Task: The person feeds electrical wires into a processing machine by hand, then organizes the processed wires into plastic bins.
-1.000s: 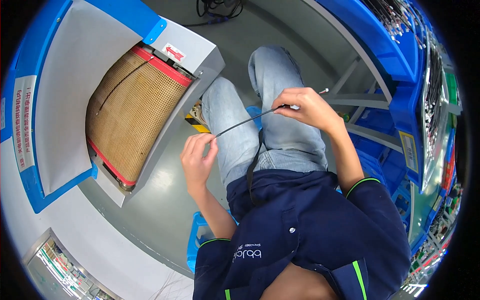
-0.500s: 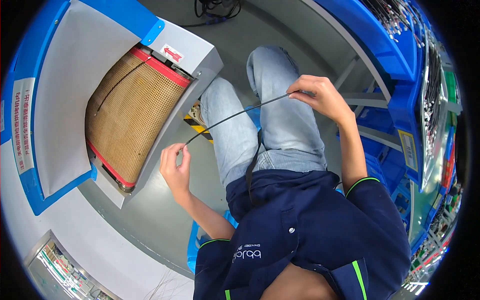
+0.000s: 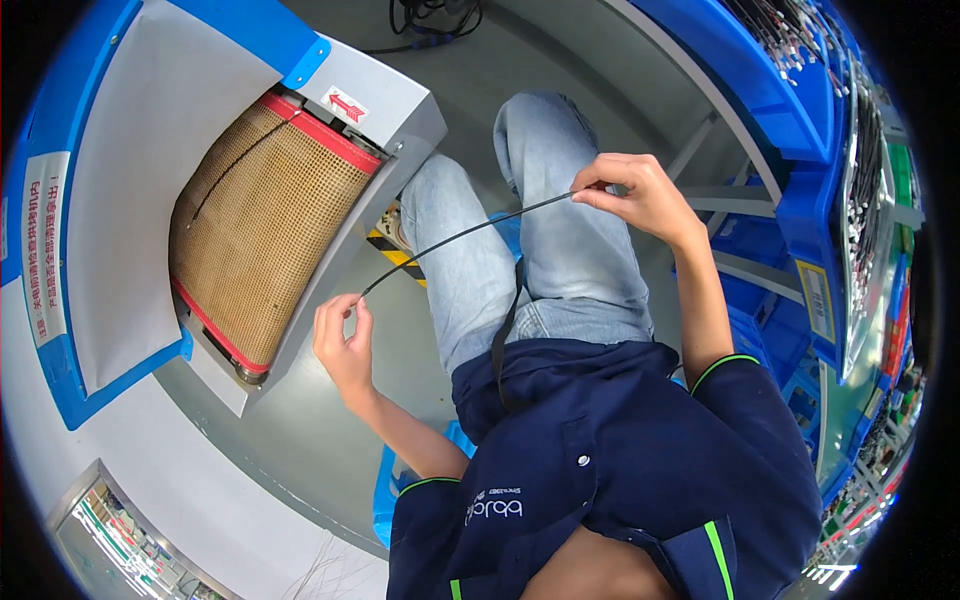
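A thin black cable [image 3: 468, 235] stretches in a slight arc above my knees, one end in each hand. My left hand [image 3: 343, 345] pinches its lower left end between thumb and fingertips, near the edge of the conveyor machine. At the upper right end, my right hand [image 3: 632, 195] holds it the same way, over my right thigh. A second dark cable [image 3: 238, 165] lies on the tan mesh conveyor belt [image 3: 265, 240] with red edges, to my left. The fingertips hide the very ends of the held cable.
A white and blue machine housing [image 3: 130, 200] arches over the belt; a red arrow label [image 3: 345, 105] marks its side. Blue bins [image 3: 775, 80] with bundled cables stand on a rack at right. A coiled black cord [image 3: 435, 20] lies on the floor ahead.
My left hand has shifted slightly left and up with its end of the cable. My right hand has moved very slightly left. The cable on the belt has crept a little further left.
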Demonstrator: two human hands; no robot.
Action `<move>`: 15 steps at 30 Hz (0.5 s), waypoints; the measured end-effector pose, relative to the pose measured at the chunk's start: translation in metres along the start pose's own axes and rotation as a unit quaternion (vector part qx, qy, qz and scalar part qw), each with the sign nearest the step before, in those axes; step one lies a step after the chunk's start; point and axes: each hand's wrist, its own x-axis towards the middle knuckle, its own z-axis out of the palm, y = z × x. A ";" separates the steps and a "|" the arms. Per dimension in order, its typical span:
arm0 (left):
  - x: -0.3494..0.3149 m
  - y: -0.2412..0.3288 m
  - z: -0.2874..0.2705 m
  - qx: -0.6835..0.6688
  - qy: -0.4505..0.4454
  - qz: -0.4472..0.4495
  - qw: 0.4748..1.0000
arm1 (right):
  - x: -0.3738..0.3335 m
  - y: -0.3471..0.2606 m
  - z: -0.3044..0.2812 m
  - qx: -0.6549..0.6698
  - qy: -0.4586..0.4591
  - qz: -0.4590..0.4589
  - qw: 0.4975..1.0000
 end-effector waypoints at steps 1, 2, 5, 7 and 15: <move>0.000 0.000 -0.001 -0.005 0.001 -0.005 1.000 | 0.000 0.000 0.000 -0.004 -0.004 -0.021 1.000; 0.000 0.000 -0.001 -0.005 0.001 -0.005 1.000 | -0.001 -0.001 0.000 -0.005 -0.004 -0.021 1.000; 0.000 0.001 -0.004 -0.002 0.004 -0.001 1.000 | -0.002 -0.004 0.000 -0.015 -0.001 -0.030 0.999; -0.001 0.000 -0.005 0.000 0.002 0.003 1.000 | -0.002 -0.003 0.002 -0.014 -0.009 -0.048 0.999; -0.003 -0.003 -0.009 -0.005 0.000 -0.002 1.000 | -0.003 -0.009 0.005 -0.022 -0.003 -0.042 0.999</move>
